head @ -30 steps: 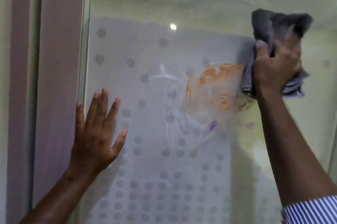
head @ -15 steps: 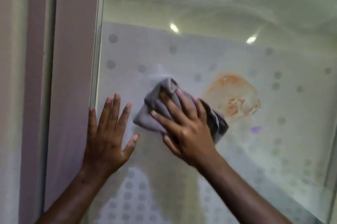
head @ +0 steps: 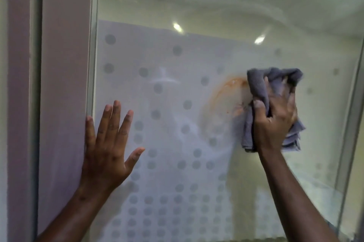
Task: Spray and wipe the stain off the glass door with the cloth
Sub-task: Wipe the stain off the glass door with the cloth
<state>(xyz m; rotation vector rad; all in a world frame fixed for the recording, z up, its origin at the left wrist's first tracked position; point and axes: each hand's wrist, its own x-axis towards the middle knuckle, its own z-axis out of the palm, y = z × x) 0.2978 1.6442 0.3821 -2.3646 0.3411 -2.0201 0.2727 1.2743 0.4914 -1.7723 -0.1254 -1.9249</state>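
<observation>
A glass door (head: 177,15) with grey frosted dots fills the view. An orange smeared stain (head: 224,100) sits right of centre, faint and streaky. My right hand (head: 275,121) grips a bunched grey cloth (head: 262,86) and presses it on the glass at the stain's right edge, hiding part of the stain. My left hand (head: 110,143) lies flat on the glass near the door's left edge, fingers spread, holding nothing. No spray bottle is in view.
A mauve wall or door frame (head: 59,84) runs down the left side. A metal frame strip (head: 352,123) borders the glass on the right. Ceiling lights reflect in the pane.
My right hand has swept the cloth from left of the stain across to its right side. The stain looks paler and more smeared. My left hand stays flat on the glass.
</observation>
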